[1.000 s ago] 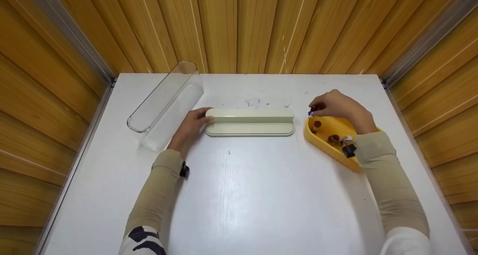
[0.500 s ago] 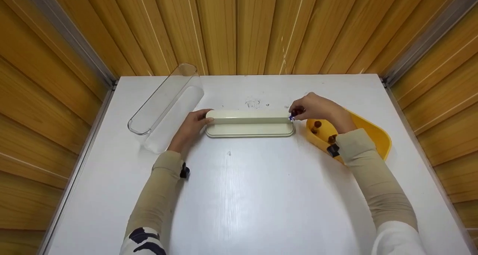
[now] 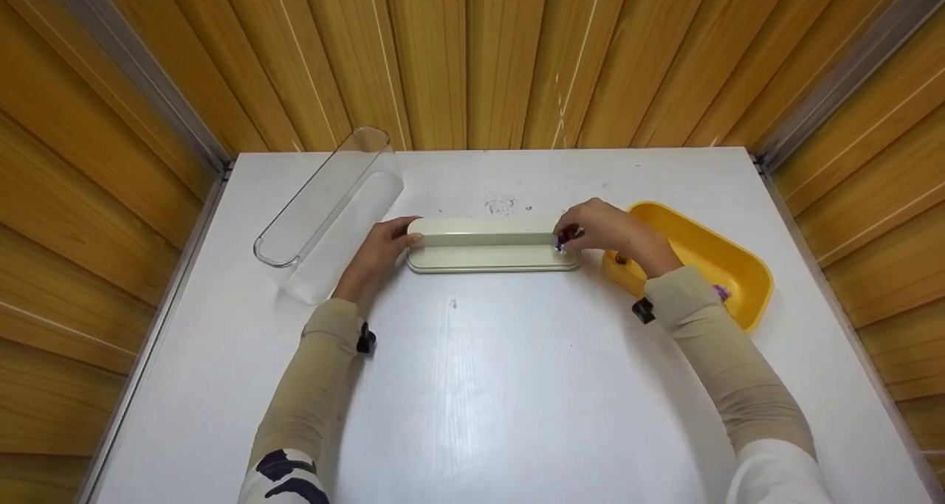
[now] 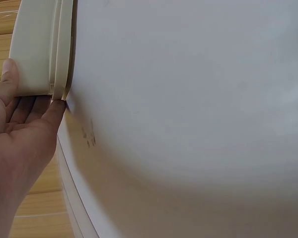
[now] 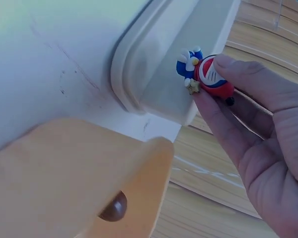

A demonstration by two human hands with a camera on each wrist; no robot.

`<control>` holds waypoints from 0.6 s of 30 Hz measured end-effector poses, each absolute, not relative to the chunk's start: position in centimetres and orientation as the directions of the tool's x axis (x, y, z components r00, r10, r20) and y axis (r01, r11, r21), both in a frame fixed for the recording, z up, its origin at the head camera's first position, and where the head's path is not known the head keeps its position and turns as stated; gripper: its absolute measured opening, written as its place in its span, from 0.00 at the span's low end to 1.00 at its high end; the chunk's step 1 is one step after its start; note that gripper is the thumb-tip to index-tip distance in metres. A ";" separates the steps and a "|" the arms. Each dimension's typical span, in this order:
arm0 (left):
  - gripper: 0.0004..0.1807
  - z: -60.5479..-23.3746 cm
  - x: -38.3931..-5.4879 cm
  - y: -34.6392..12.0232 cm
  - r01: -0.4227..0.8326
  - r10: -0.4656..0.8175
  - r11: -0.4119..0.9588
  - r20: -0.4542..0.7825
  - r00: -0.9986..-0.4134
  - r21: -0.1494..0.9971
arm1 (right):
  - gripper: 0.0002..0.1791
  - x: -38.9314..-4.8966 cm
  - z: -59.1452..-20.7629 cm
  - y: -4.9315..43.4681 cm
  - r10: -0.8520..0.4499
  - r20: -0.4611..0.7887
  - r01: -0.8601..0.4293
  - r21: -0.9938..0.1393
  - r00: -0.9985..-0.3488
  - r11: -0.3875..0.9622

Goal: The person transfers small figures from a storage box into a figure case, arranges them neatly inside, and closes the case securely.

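Observation:
A pale cream-green, two-level display stand (image 3: 495, 257) with rounded ends lies lengthwise in the middle of the white table. Its left end is gripped by my left hand (image 3: 375, 249), thumb on the upper face and fingers along the end, as the left wrist view shows. Between thumb and fingertips, my right hand (image 3: 607, 229) pinches a small red, white and blue figurine (image 5: 213, 79) with a gold star on it. That figurine is tipped over sideways in the right wrist view. It is held over the right end of the stand, close to the step.
Right of the stand sits a yellow bin (image 3: 753, 268), partly under my right forearm. A brown figurine (image 3: 621, 258) and a purple piece (image 3: 722, 292) show inside it. A long clear box (image 3: 277, 262) stands at the back left. Wood-panelled walls enclose the table.
My right hand has carried the figurine leftward from above the yellow bin to the right end of the stand. The left hand keeps its hold there, unmoved.

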State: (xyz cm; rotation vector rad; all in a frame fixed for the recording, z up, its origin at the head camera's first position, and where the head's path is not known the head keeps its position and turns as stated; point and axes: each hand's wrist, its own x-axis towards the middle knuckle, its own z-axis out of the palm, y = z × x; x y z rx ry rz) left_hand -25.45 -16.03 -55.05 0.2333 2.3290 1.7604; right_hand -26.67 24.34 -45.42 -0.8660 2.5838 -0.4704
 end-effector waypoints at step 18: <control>0.23 -54.9 -25.4 -16.0 -0.003 0.257 0.252 -0.070 -0.964 0.968 | 0.16 -25.3 -47.5 23.2 -0.610 -0.175 -0.522 -0.371 -0.773 0.768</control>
